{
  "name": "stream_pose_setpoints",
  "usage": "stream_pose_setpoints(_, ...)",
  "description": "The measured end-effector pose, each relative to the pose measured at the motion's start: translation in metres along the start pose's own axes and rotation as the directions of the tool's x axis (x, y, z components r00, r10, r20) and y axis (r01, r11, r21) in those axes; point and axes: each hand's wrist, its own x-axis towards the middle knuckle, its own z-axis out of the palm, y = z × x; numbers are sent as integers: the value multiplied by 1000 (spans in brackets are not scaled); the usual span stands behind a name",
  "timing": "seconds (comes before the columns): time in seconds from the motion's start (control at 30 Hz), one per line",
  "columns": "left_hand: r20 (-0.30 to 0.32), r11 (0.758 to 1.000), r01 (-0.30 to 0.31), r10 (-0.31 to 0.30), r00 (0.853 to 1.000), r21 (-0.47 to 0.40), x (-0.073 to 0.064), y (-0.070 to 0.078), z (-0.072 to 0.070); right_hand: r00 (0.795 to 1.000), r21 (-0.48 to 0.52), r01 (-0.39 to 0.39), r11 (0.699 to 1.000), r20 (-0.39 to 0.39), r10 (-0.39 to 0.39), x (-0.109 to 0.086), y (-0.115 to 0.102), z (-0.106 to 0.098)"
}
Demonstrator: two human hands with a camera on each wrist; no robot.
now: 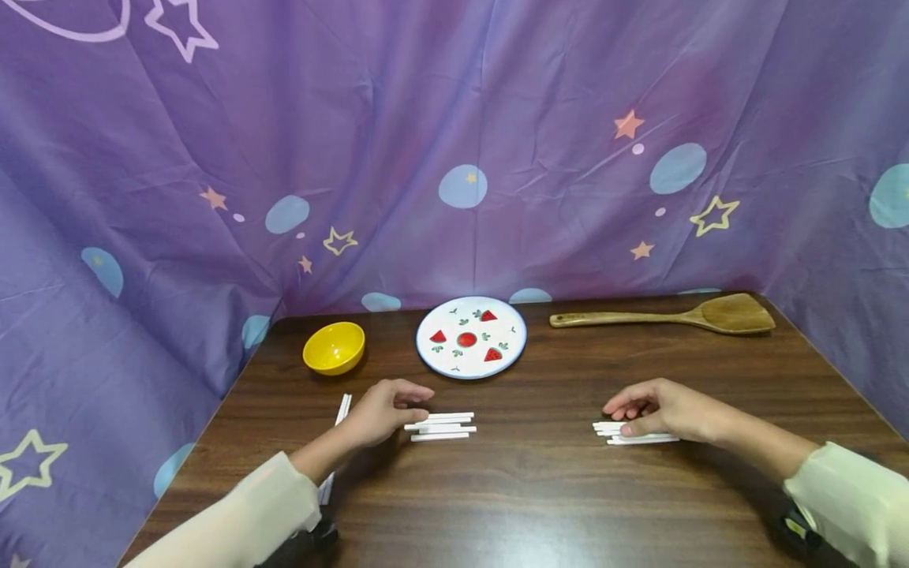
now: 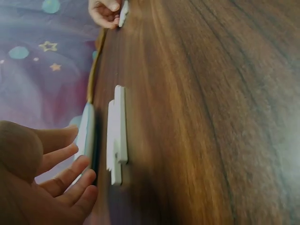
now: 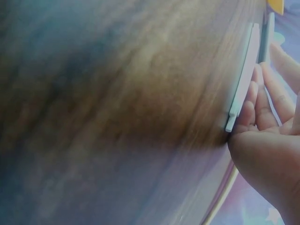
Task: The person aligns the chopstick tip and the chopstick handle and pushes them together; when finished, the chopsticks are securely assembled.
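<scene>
A small bunch of white sticks (image 1: 442, 427) lies side by side on the table, left of the middle. My left hand (image 1: 387, 410) hovers at their left end, fingers loosely extended; in the left wrist view a gap separates the fingers from these sticks (image 2: 117, 133). Farther right lies a second bunch of white sticks (image 1: 642, 439). Over it is my right hand (image 1: 663, 409), its thumb above the sticks and the other fingers loosely bent. The right wrist view has the fingers close beside the sticks (image 3: 243, 79), not wrapped round them; contact is unclear.
More white sticks (image 1: 344, 408) lie partly hidden under the left forearm. Along the back stand a yellow bowl (image 1: 334, 349), a plate with watermelon pictures (image 1: 472, 363) and a wooden spatula (image 1: 735, 314). A purple curtain (image 1: 426, 118) hangs behind the brown table (image 1: 525, 489).
</scene>
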Motion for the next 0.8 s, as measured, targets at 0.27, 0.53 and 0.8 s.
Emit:
stream_pose_setpoints(0.27,3,998,-7,7,1000,61,17,1,14,999,-22,-31,999,7,31,1,-3,0)
stream_pose_setpoints(0.53,6,993,-16,15,1000,120,27,-1,23,999,-21,-43,999,16,44,1,-2,2)
stream_pose_setpoints(0.8,21,981,-40,37,999,191,32,0,30,998,-67,-49,997,-28,47,3,-5,7)
